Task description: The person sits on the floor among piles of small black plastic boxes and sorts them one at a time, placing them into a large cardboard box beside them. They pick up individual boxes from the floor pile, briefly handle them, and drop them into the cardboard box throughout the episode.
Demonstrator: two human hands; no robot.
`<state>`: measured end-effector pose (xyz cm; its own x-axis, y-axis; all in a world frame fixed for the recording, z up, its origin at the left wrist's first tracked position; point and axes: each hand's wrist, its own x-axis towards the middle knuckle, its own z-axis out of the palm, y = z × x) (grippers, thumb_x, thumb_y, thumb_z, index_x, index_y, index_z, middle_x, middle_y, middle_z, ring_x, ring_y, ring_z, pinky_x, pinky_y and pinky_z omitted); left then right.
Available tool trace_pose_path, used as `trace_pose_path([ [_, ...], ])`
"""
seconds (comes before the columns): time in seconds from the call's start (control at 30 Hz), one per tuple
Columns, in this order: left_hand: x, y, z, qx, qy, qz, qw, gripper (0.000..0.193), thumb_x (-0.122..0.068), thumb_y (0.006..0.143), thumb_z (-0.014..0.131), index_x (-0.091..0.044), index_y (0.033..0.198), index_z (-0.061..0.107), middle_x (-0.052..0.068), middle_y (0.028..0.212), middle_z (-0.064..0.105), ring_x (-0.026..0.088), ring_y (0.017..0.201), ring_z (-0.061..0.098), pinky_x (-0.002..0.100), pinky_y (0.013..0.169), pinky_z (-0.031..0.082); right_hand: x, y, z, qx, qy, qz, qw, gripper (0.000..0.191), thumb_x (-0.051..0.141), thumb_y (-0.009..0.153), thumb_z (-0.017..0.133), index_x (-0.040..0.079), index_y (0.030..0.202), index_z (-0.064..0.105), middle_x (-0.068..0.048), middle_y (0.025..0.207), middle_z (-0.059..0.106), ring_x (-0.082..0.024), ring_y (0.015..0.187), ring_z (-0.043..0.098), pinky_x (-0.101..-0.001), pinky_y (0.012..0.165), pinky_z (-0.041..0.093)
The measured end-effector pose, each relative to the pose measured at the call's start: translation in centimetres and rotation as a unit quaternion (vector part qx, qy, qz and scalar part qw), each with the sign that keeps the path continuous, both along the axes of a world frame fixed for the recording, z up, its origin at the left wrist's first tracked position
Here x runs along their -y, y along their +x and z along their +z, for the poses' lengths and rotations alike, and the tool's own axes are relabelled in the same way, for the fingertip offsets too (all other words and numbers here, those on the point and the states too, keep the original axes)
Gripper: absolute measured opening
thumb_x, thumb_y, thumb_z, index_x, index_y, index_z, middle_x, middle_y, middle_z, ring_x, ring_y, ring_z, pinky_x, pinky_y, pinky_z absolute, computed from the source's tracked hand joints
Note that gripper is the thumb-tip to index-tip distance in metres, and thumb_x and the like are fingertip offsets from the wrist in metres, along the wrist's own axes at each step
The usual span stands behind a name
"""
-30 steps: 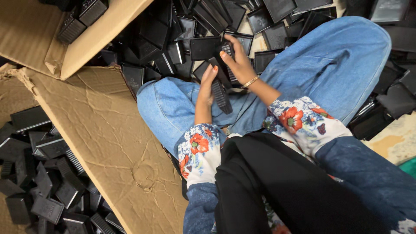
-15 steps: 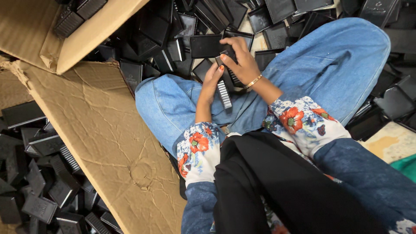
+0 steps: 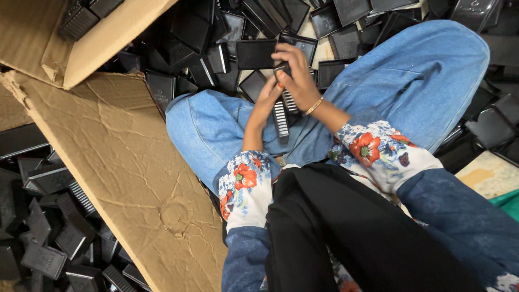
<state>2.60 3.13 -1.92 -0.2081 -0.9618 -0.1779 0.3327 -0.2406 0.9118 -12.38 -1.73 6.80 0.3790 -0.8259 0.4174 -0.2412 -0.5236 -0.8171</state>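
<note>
Both hands sit slightly higher over the lap than a moment ago. The left hand (image 3: 266, 103) curls around one ribbed black strip (image 3: 280, 116); the right hand (image 3: 294, 75) pinches its upper end. Countless black trays (image 3: 255, 53) surround two denim knees (image 3: 216, 127) and two cardboard flaps (image 3: 108, 157).

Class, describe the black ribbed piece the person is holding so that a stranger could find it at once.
Start at the blue jeans of the seated person, knees apart. Between the knees the left hand and right hand meet. They grip a narrow black ribbed strip; unlike the flat black trays heaped beyond it, it shows pale ridges and is off the floor.
</note>
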Motion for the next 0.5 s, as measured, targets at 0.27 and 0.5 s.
trace_pose_path([
  [0.27,-0.2,-0.1,-1.8,0.013,0.020,-0.135,0.991,0.058,-0.036,0.102,0.066,0.005,0.141,0.054,0.006,0.128,0.063,0.014,0.118,0.057,0.029,0.105,0.045,1.8,-2.3,-0.6,-0.067,0.154,0.054,0.984,0.045,0.035,0.106,0.054,-0.001,0.080,0.066,-0.014,0.068,0.060,-0.024,0.062,0.062,-0.0372,0.059,0.043],
  [0.5,0.4,-0.2,0.8,0.002,-0.031,-0.026,0.999,0.071,-0.017,0.081,0.085,0.000,0.142,0.052,0.008,0.134,0.057,0.014,0.117,0.059,0.032,0.100,0.049,2.7,-1.0,-2.7,0.077,0.102,0.066,0.990,0.056,0.049,0.117,0.044,0.002,0.096,0.063,-0.007,0.087,0.062,-0.026,0.082,0.060,-0.0379,0.077,0.046],
])
